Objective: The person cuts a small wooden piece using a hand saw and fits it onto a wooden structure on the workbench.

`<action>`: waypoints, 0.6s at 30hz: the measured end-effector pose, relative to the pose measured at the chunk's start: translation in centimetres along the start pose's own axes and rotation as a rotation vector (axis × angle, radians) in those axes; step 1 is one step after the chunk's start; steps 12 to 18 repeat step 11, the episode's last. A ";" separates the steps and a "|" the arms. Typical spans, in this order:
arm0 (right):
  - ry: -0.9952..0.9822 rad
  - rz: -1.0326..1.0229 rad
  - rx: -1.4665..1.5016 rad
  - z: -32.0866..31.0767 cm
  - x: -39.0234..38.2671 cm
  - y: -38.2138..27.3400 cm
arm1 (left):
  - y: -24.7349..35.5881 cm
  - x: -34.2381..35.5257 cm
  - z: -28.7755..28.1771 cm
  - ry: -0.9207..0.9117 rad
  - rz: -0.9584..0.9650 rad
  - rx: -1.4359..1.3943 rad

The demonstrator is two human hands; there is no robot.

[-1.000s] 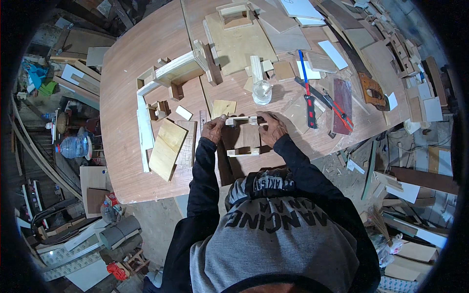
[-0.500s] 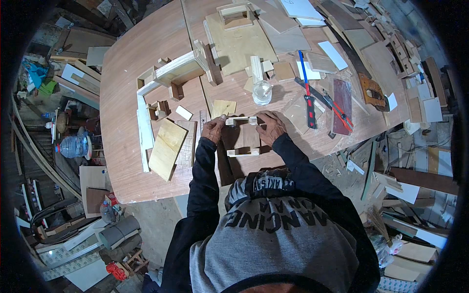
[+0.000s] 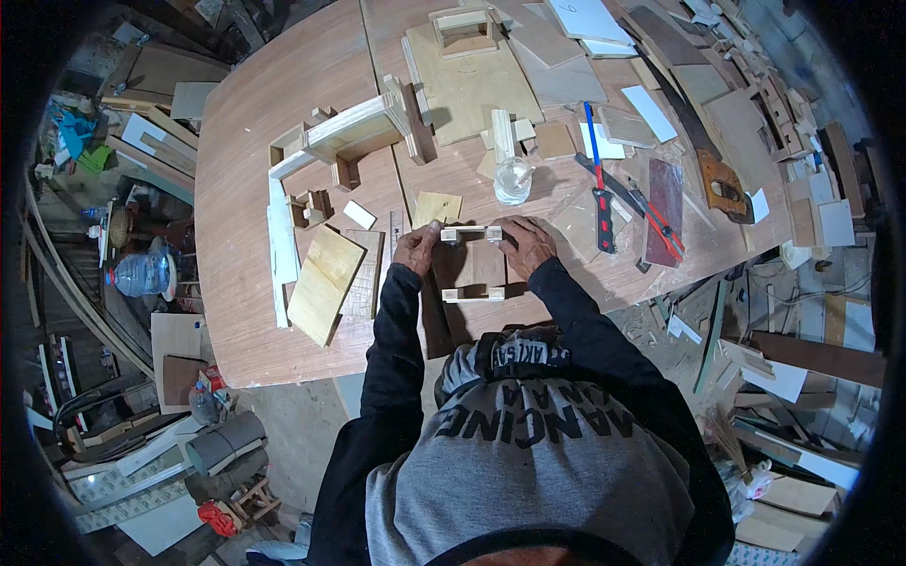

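Observation:
A small pale wooden piece with raised blocks at its ends (image 3: 470, 233) stands near the table's front edge. My left hand (image 3: 415, 249) pinches its left end between thumb and fingers. At the opposite end, the closed fingers of my right hand (image 3: 528, 245) press against the block. A similar wooden piece (image 3: 474, 295) lies nearer to me, with neither hand on it. Between the two pieces shows a brown board (image 3: 470, 266). Just beyond my left hand is a small square of plywood (image 3: 438, 207).
A clear jar (image 3: 512, 181) stands beyond my right hand. Further right lie a blue-and-red tool (image 3: 602, 203), a red cutter (image 3: 661, 226) and a handsaw (image 3: 725, 186). A pale plywood board (image 3: 326, 285) and an assembled wooden frame (image 3: 354, 132) are on the left.
The whole view has shifted slightly. Both hands keep to the ends of the same wooden piece, with only slight finger movement.

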State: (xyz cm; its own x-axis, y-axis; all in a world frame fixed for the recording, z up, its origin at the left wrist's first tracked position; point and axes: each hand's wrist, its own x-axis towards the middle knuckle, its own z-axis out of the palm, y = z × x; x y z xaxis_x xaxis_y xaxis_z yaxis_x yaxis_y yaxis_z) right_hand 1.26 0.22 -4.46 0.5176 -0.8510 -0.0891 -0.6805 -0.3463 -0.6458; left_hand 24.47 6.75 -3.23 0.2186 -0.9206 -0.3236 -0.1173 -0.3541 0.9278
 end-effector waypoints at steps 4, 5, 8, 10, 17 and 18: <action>0.027 -0.050 -0.027 -0.2 -0.1 0.1 | -0.1 -0.2 0.0 0.047 0.082 -0.088; 0.021 -0.047 -0.026 -0.3 -0.2 0.0 | 0.0 -0.4 -0.1 0.037 0.068 -0.091; 0.008 -0.037 0.024 -0.7 -0.3 -0.2 | 0.0 -0.6 -0.8 -0.039 0.057 -0.111; -0.005 -0.021 0.027 -1.1 -0.3 -0.5 | -0.2 -0.3 -1.4 -0.160 0.094 -0.131; -0.021 -0.002 0.007 -1.1 -0.4 -0.7 | -0.3 -0.1 -1.7 -0.183 0.181 -0.037; -0.021 -0.002 0.007 -1.1 -0.4 -0.7 | -0.3 -0.1 -1.7 -0.183 0.181 -0.037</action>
